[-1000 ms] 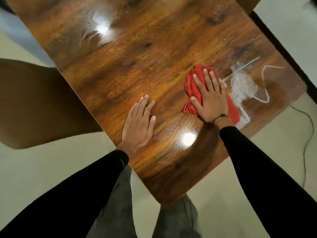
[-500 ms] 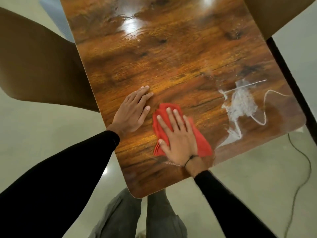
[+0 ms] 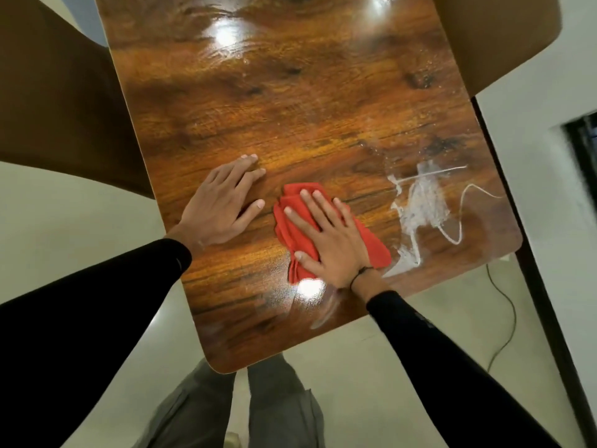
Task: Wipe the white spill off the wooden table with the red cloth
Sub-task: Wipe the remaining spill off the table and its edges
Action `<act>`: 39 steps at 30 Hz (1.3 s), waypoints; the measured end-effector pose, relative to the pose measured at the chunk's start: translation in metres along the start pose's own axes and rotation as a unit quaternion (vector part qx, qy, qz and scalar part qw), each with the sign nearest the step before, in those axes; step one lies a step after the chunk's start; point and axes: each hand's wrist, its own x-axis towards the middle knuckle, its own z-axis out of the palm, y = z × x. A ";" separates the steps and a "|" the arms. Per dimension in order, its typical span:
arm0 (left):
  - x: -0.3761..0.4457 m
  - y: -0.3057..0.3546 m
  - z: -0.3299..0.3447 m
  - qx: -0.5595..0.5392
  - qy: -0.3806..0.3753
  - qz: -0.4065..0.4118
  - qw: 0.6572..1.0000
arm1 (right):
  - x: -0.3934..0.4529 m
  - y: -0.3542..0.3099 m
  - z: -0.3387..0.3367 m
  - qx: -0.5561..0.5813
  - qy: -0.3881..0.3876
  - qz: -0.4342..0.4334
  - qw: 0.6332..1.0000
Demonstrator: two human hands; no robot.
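A glossy wooden table (image 3: pixel 290 118) fills the middle of the head view. The white spill (image 3: pixel 423 208), a smeared patch with thin looping lines, lies near the table's right corner. My right hand (image 3: pixel 326 234) presses flat with straight fingers on the crumpled red cloth (image 3: pixel 371 247), which lies just left of the spill, its right edge touching the smear's lower tail. My left hand (image 3: pixel 223 202) rests flat on the bare wood to the left of the cloth, holding nothing.
Brown chair backs stand at the left (image 3: pixel 61 114) and at the top right (image 3: pixel 497 37). A thin cable (image 3: pixel 504 321) runs over the pale floor at the right. A dark strip (image 3: pixel 536 286) runs along the wall there. My legs (image 3: pixel 258 412) are below the table's near corner.
My right hand slid the cloth left, away from the spill, toward my left hand, then shifted slightly back to the right. The left hand stayed flat on the table.
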 end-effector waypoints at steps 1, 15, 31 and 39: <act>0.001 0.000 -0.001 0.001 -0.001 0.001 1.000 | 0.010 0.013 -0.003 -0.001 0.009 0.027 1.000; 0.001 0.008 -0.003 -0.049 0.096 -0.236 0.966 | 0.138 0.109 -0.035 0.021 0.023 0.298 0.954; 0.005 0.006 0.002 -0.040 0.064 -0.275 0.959 | 0.103 0.115 -0.028 -0.005 -0.035 -0.129 0.991; 0.003 0.000 0.003 -0.043 0.056 -0.269 0.961 | 0.287 0.119 -0.050 0.001 -0.033 0.043 0.999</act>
